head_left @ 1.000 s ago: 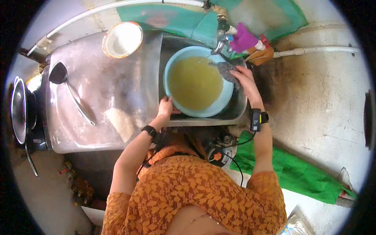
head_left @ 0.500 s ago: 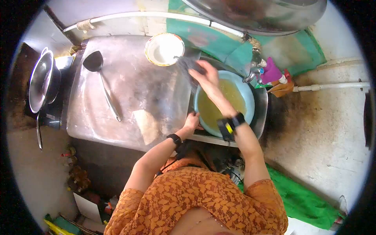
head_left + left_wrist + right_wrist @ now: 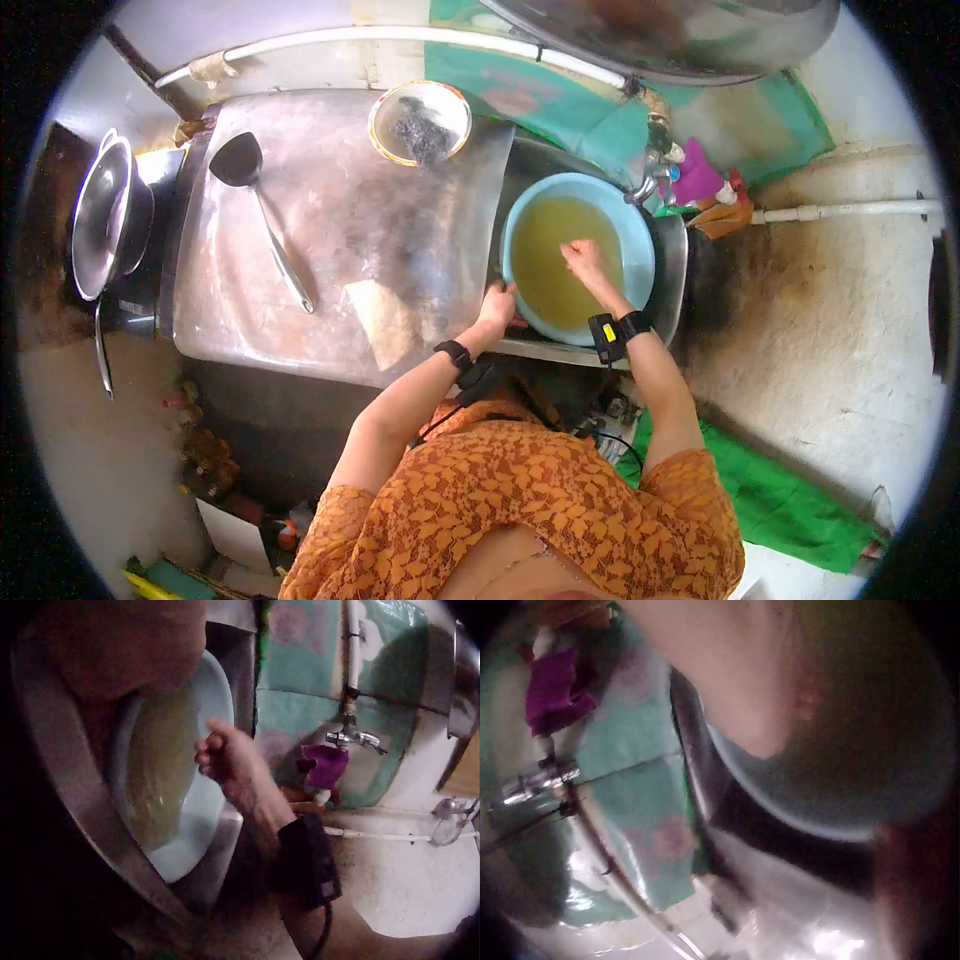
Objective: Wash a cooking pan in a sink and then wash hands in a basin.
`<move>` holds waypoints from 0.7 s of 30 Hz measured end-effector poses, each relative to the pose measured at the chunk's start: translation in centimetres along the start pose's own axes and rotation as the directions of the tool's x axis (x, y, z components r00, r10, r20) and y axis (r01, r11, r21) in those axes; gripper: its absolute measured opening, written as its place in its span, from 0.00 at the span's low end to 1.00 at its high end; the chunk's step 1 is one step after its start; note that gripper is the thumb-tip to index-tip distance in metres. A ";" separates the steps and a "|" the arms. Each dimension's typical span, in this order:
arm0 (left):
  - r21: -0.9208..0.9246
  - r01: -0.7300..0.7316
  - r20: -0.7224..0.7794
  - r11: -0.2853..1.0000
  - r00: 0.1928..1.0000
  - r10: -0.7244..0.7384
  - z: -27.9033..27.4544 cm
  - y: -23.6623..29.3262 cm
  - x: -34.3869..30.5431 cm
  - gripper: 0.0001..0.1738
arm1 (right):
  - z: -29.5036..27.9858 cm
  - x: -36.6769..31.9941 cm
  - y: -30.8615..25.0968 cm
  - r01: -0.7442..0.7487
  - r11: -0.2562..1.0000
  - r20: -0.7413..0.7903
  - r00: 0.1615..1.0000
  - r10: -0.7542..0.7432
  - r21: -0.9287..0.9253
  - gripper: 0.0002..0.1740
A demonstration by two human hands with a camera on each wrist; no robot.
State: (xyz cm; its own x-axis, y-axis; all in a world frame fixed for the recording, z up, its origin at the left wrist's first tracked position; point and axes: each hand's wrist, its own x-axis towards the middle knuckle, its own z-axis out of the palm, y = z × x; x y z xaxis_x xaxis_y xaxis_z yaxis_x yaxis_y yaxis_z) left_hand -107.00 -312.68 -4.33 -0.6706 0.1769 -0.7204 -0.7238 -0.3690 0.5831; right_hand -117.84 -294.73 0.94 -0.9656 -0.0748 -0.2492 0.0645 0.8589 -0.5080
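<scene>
A light-blue basin (image 3: pixel 640 245) of cloudy yellowish water stands in the metal sink (image 3: pixel 672 262). My left hand (image 3: pixel 495 308) grips its near-left rim, the fingers partly hidden. Over the water is my right hand (image 3: pixel 588 268), its fingers curled with nothing seen in them; the left wrist view shows this right hand (image 3: pixel 236 765) above the basin (image 3: pixel 214 690). A dark grey mesh scourer (image 3: pixel 422 135) lies in the white bowl (image 3: pixel 456 108) with a patterned rim, partly over its near edge.
Left of the sink, a metal counter (image 3: pixel 330 200) holds a black-headed spatula (image 3: pixel 265 215) and a pale flat piece (image 3: pixel 380 322). A tap (image 3: pixel 650 185) with a purple cloth (image 3: pixel 695 175) is at the sink's far right. A wok (image 3: pixel 105 220) stands far left.
My right hand carried the scourer left from the basin to the bowl, let it go there and came back over the water. My left hand stays at the basin's rim. The head view has shifted.
</scene>
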 end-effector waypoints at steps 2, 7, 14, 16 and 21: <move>-0.020 0.009 0.002 1.000 1.000 -0.009 -0.3 -0.2 0.0 0.27 | 1.4 -0.4 5.4 0.216 0.811 -0.101 0.943 -0.318 -0.544 0.17; -0.010 0.023 0.014 1.000 1.000 -0.023 0.2 1.1 -1.4 0.21 | 5.0 -0.2 9.4 0.250 0.709 0.257 0.961 -0.100 -0.660 0.09; 0.010 0.079 0.010 0.997 0.997 -0.079 0.5 2.4 -2.6 0.21 | -4.4 -0.4 2.5 0.260 0.963 0.348 0.911 -0.222 -0.065 0.24; 0.008 0.064 0.008 0.998 0.998 -0.064 0.6 1.9 -2.2 0.22 | -9.5 -1.0 3.5 0.117 0.945 0.417 0.875 -0.244 0.307 0.25; 0.004 0.060 0.023 0.998 0.998 -0.060 0.1 2.0 -2.0 0.25 | -12.3 -3.5 11.3 -0.236 0.943 -0.223 0.957 0.185 -0.233 0.28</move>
State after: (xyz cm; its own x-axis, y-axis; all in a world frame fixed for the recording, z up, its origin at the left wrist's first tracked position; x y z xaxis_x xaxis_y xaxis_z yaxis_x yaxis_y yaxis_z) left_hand -107.11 -313.65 -1.70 -0.6298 0.2200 -0.7449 -0.7631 -0.3545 0.5404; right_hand -116.79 -278.51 6.21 -0.9685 0.2001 -0.1481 0.2304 0.9459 -0.2286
